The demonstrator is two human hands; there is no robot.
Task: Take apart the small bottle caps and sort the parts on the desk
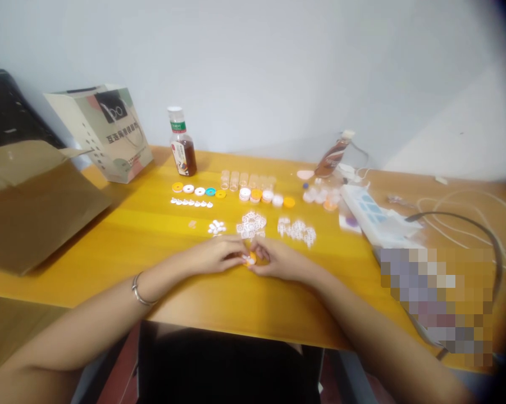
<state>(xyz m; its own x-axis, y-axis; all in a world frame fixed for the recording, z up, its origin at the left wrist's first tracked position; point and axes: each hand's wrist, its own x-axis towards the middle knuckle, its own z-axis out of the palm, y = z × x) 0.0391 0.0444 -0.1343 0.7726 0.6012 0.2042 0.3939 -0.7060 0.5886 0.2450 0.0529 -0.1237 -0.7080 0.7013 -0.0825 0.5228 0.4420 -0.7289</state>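
Low over the front middle of the table, my left hand (223, 253) and my right hand (276, 259) meet at a small orange round cap (251, 258). The fingers of both are closed on it, and they cover part of it; something whitish shows at its face. Just beyond my left hand lies a pile of small white pieces (217, 226). Past my right hand are two heaps of white lattice-like pieces, a nearer-centre heap (251, 224) and a right heap (299, 231). Farther back runs a row of coloured ring caps (199, 191), with a row of small white parts (191, 202) before it.
Clear cylinders (235, 180) and stacked round caps (256, 195) stand behind. A dark-drink bottle (183, 148), a tilted brown bottle (333, 157) and a paper bag (105, 134) are at the back. A cardboard box (42, 207) is left; a power strip (373, 210) and cables (463, 216) lie right.
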